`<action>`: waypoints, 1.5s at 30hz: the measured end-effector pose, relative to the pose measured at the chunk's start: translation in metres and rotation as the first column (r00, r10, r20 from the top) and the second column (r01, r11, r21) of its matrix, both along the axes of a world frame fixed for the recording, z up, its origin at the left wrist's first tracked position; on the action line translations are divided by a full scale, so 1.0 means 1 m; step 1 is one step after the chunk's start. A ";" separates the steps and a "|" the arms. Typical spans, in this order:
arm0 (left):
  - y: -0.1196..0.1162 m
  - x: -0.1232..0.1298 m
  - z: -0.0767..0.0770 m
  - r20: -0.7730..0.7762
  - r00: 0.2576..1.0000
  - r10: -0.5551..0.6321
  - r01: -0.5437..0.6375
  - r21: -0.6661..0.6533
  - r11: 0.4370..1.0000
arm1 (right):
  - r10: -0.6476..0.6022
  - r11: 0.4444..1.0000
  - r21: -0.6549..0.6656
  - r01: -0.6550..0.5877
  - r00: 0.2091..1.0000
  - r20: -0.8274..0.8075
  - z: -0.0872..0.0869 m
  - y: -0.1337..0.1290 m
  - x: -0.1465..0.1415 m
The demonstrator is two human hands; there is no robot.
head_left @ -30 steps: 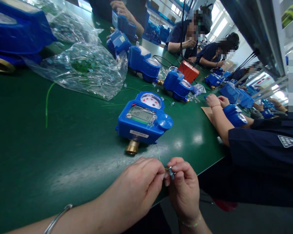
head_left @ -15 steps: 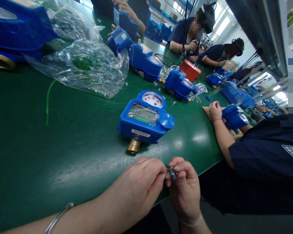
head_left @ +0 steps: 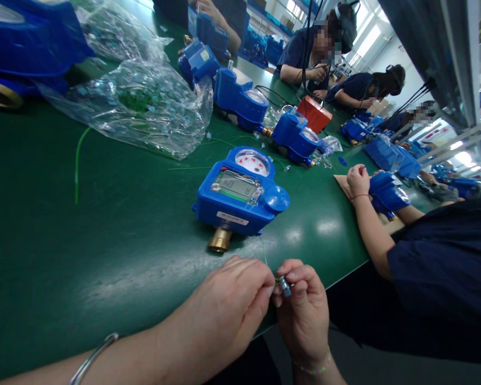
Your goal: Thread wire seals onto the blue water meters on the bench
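A blue meter with a display, a round dial and a brass fitting lies on the green table. From its lower edge a thin green wire runs down to my hands. My left hand, with a silver bangle on the wrist, pinches the wire at its fingertips. Touching it on the right, my right hand holds a small grey-blue seal between thumb and fingers. The wire enters the seal's upper end.
A clear plastic bag of small seals and green wires lies at the back left, beside a large blue meter. More blue meters and a red box stand behind. A co-worker's arm is at the right.
The view has shifted slightly. The seal has tilted a little between my fingers, while both my hands keep nearly the same place. The co-worker's sleeve at the right has moved a bit rightward.
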State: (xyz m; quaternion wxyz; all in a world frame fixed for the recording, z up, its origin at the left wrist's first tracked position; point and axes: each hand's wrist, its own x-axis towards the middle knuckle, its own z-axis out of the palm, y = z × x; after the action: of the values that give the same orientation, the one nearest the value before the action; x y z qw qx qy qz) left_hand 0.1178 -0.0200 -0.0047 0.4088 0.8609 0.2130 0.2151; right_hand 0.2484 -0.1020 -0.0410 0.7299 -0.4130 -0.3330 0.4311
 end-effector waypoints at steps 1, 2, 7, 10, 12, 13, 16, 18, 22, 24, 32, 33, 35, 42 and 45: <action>0.000 0.000 0.000 -0.001 1.000 0.001 -0.001 0.002 1.000 | 0.001 1.000 0.001 -0.001 1.000 -0.002 0.000 0.000 0.000; 0.000 0.000 0.000 -0.002 1.000 0.000 0.000 0.004 1.000 | 0.002 1.000 0.001 -0.002 1.000 -0.003 0.000 0.000 0.000; 0.000 0.000 0.000 0.003 1.000 0.001 -0.001 0.018 1.000 | 0.001 1.000 0.015 -0.001 1.000 0.006 -0.001 0.002 0.000; 0.000 0.000 0.000 0.005 1.000 -0.010 0.010 0.031 0.999 | -0.002 1.000 0.019 0.002 1.000 0.015 -0.003 0.001 -0.001; 0.000 0.000 0.000 0.014 1.000 -0.012 0.012 0.040 0.999 | -0.007 1.000 0.027 0.006 0.999 0.037 -0.004 0.000 0.000; 0.000 0.000 0.000 0.019 1.000 -0.011 0.010 0.042 0.999 | -0.010 1.000 0.030 0.009 0.998 0.056 -0.005 -0.001 0.001; -0.001 0.001 0.000 0.035 0.999 -0.003 0.001 0.053 0.999 | -0.053 0.998 0.033 0.048 0.984 0.169 -0.008 -0.003 0.005; -0.001 0.001 0.001 0.038 0.999 0.000 -0.002 0.067 0.998 | -0.085 0.996 0.032 0.080 0.964 0.252 -0.008 -0.004 0.007; -0.001 0.000 0.001 0.045 0.999 -0.002 -0.001 0.075 0.997 | -0.035 0.999 0.038 0.028 0.981 0.189 -0.006 -0.002 0.006; -0.001 0.000 0.002 0.041 0.999 -0.009 0.006 0.076 0.997 | -0.002 0.999 0.050 -0.005 0.991 0.131 -0.006 -0.001 0.005; -0.005 0.000 0.003 0.068 0.996 0.051 -0.054 0.043 0.998 | -0.141 0.990 0.072 0.121 0.875 0.464 -0.005 -0.007 0.011; -0.005 0.000 0.002 0.079 0.994 0.074 -0.075 0.010 0.997 | -0.151 0.989 0.082 0.127 0.863 0.482 -0.003 -0.006 0.011; -0.004 -0.001 0.000 0.089 0.992 0.088 -0.085 -0.043 0.996 | -0.160 0.987 0.102 0.125 0.848 0.505 0.000 -0.005 0.012; -0.001 -0.001 -0.003 0.125 0.992 0.030 -0.016 -0.108 0.994 | -0.159 0.987 0.094 0.128 0.799 0.581 0.005 -0.004 0.012; -0.003 -0.001 -0.005 0.127 0.991 0.048 -0.035 -0.104 0.994 | -0.148 0.989 0.088 0.119 0.789 0.597 0.004 -0.005 0.012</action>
State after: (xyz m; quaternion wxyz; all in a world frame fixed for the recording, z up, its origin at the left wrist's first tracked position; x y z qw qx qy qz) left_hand 0.1166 -0.0230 -0.0093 0.4603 0.8187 0.2145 0.2680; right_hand 0.2609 -0.1073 -0.0367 0.6243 -0.5340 -0.5271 0.2176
